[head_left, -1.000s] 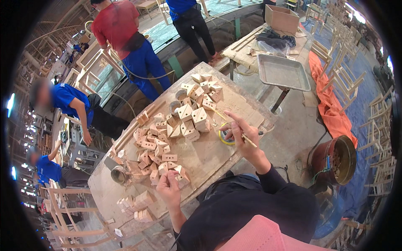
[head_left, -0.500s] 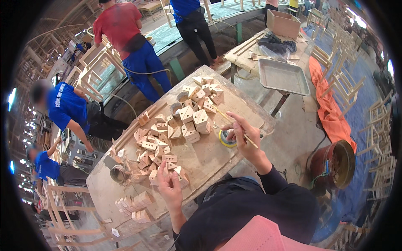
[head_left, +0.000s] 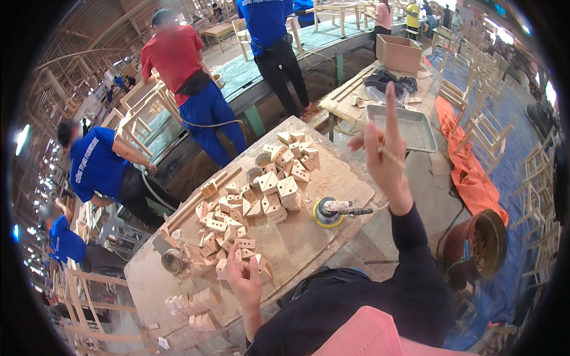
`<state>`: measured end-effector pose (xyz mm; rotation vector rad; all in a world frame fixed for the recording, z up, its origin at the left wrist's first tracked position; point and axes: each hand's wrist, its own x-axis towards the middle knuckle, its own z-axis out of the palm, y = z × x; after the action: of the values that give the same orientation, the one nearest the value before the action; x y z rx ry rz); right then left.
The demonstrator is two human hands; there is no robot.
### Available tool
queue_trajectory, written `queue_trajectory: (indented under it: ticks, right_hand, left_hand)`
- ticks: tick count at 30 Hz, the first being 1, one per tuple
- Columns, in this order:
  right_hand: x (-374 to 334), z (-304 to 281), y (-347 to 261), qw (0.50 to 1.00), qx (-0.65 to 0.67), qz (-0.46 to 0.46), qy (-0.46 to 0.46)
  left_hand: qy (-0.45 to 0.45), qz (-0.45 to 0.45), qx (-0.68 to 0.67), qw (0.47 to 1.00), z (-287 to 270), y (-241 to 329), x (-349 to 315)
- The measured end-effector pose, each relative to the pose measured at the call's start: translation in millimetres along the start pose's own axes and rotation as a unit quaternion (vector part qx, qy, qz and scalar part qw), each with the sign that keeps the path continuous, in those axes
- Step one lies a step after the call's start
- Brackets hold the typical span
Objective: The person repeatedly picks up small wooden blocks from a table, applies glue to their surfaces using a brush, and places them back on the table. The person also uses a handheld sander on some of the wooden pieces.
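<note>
My right hand is raised beyond the table's right edge, index finger pointing up. A thin wooden stick is held in its other fingers; whether it has a brush tip is hidden by blur. Low over the near side of the table, my left hand has its thumb and index finger at a small wooden block with drilled holes, seemingly pinching it. Beside that hand spreads a pile of similar blocks, some of them stacked larger pieces with dark holes.
A round sander with a yellow rim lies on the wooden tabletop. Small cups and a tin stand around the pile. Block rows sit at the near left. A metal tray and bucket are at right. Co-workers stand beyond.
My right hand has lifted up and right from over the sander, carrying the stick, so the sander shows fully. My left hand stays by the same block. The view has shifted slightly.
</note>
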<state>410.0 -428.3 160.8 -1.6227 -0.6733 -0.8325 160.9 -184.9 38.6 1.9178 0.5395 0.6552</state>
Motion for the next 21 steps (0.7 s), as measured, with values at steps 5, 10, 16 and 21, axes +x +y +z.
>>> queue_trajectory:
  ticks: [5, 10, 16, 21]
  right_hand:
    - [36, -27, -13, 0.998, -0.010, -0.044, 0.042]
    - [34, -39, -24, 0.996, 0.013, -0.060, 0.068]
    - [17, -41, -19, 0.995, -0.006, -0.059, 0.076]
    - [25, -46, -22, 0.995, 0.005, -0.039, 0.086]
  left_hand:
    - [-0.010, -0.018, -0.038, 0.999, 1, 3, 1]
    - [-0.031, -0.033, -0.045, 0.998, 4, 7, 6]
    - [-0.044, -0.024, -0.015, 0.999, 7, 6, 10]
    - [-0.048, -0.028, -0.023, 0.998, 8, 13, 10]
